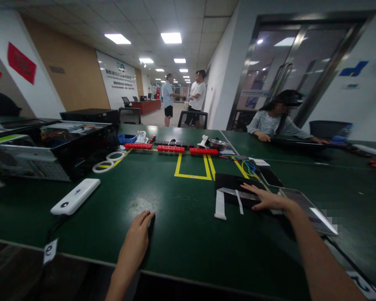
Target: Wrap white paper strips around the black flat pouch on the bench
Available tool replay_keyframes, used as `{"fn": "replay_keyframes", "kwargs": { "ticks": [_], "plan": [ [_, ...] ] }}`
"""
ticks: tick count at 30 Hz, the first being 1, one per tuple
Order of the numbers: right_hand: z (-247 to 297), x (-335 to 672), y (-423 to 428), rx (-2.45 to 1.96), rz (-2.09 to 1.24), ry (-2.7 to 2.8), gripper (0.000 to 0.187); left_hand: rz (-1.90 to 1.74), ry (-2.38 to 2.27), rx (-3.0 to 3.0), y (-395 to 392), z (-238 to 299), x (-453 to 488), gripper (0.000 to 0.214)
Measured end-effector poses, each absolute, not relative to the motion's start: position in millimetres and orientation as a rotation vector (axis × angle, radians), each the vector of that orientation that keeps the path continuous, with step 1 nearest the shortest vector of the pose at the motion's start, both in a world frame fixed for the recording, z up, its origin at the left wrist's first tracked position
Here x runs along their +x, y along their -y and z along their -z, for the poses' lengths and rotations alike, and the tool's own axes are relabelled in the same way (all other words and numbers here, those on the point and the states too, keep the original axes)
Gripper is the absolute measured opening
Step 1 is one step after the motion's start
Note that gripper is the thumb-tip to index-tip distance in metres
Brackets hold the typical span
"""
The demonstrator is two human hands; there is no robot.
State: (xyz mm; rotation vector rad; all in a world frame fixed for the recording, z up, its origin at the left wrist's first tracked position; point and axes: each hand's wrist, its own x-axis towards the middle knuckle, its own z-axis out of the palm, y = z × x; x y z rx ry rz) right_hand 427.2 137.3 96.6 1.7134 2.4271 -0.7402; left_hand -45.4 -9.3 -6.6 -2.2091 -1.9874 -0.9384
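My right hand [266,198] is spread over the right part of a flat black panel [224,179], its fingers apart and seemingly touching it. A grey strip runs across the panel. A white ribbon cable [220,205] hangs over its front edge onto the green table, with a shorter white strip [240,202] beside it. Nearer the front edge, my left hand [138,232] rests on the table with fingers stretched forward and close together. No object shows clearly in it; its underside is hidden.
A white power bank [77,196] and an opened computer case [59,146] stand left. Tape rings [103,166] lie near red bins [171,148]. Yellow tape [192,176] marks the table. A phone [271,176] and tablet [308,211] lie right. A person [278,119] sits opposite.
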Motion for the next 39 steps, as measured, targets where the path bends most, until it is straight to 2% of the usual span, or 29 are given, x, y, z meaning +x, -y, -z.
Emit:
{"fn": "replay_keyframes", "kwargs": {
  "ticks": [5,11,14,19,24,27,33,39],
  "plan": [
    [-108,433,-133,1.825,0.753,-2.476,0.076,0.941,1.991,-2.212,11,6,-46,0.047],
    [-96,429,-143,1.912,0.427,-2.407,0.045,0.942,1.972,-2.214,11,6,-46,0.047],
    [-90,424,-145,1.892,0.361,-2.421,0.038,0.937,1.966,-2.209,10,7,-47,0.048],
    [-90,423,-141,1.914,0.354,-2.461,0.038,0.933,1.962,-2.205,7,11,-47,0.048],
    [-99,425,-140,1.967,0.336,-2.491,0.016,0.954,1.952,-2.214,7,11,-47,0.048],
    [-108,425,-138,2.064,0.215,-2.518,0.019,0.945,1.949,-2.213,7,11,-47,0.047],
    [-124,424,-124,2.611,-0.362,-2.101,0.036,0.934,1.948,-2.217,8,11,-47,0.047],
    [-118,431,-122,2.866,-0.543,-1.718,0.037,0.952,1.939,-2.239,9,9,-45,0.046]
  ]
}}
